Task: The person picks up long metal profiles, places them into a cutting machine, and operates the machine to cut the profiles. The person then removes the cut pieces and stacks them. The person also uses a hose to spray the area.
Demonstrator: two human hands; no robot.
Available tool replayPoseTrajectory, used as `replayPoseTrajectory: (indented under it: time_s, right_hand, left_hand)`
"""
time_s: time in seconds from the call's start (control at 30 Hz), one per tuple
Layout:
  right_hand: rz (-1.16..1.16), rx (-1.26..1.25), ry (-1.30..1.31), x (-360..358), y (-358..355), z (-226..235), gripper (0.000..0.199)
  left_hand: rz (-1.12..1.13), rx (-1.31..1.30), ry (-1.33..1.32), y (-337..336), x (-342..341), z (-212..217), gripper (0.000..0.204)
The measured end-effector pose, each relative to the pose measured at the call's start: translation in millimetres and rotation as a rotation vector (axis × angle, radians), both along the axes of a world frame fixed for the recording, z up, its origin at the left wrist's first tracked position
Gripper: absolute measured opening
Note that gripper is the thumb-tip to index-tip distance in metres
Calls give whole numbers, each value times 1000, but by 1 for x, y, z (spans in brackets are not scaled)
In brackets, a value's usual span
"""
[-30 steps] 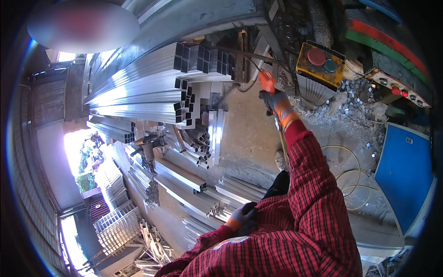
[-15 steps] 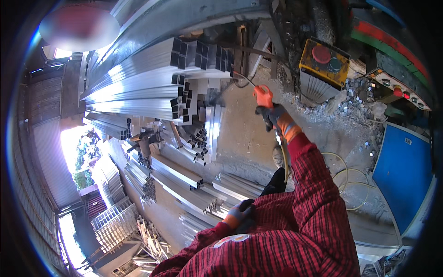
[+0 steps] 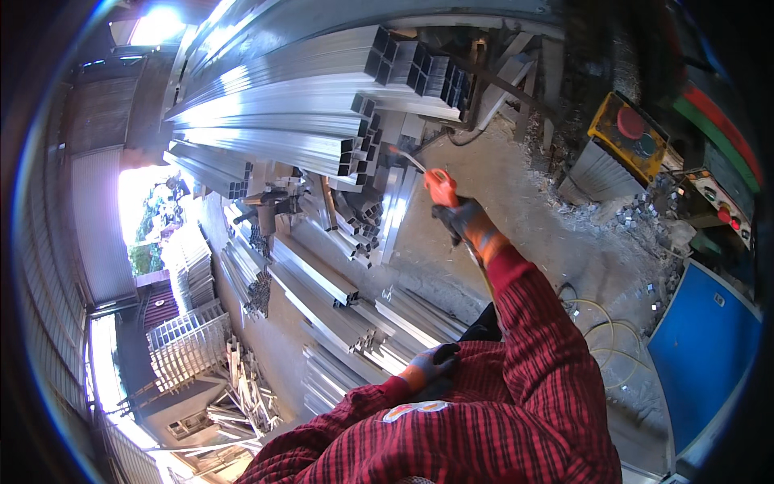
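Since the prev. frame, R hand point(image 3: 459, 216) has swung left w/ the orange blow gun point(image 3: 440, 187), nozzle now by the lower tube ends instead of the upper ones; whole view has shifted too. R hand, gloved grey/orange, is wrapped round the gun's grip. Gun is out in front of the body, nozzle pointing up-left, tip near the open ends of the stacked sq. metal tubes point(image 3: 274, 139), a gap showing btwn. Yellow hose point(image 3: 485, 278) runs back from gun along the sleeve. L hand point(image 3: 433, 365), also gloved, rests at the lap, fingers bent; can't tell if it's holding anything. More metal lengths on floor, L side. Far R: yellow control box point(image 3: 606, 121) w/ red + green btns, blue panel point(image 3: 701, 355) below.
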State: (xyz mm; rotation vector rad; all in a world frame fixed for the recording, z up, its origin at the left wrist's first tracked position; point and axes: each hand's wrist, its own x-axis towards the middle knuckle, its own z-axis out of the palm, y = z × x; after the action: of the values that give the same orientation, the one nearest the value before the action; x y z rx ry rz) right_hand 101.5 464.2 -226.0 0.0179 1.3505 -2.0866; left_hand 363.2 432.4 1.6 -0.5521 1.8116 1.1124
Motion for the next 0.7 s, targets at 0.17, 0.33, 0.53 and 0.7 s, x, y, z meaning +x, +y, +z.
replayPoseTrajectory:
  time_s: [0.17,0.33,0.53,0.7]
  right_hand:
    - [180,276,-209,-36,-3,106,24]
    - [146,103,-312,-40,7,105,21]
    - [226,207,-254,-31,-6,96,28]
    - [225,235,-235,-34,-19,99,27]
  left_hand:
    - [80,-45,-6,-19,17,-1,42]
    - [186,-33,-11,-31,37,-14,46]
    - [164,-5,-3,-32,32,-13,45]
    - [144,-15,-30,-42,27,-8,43]
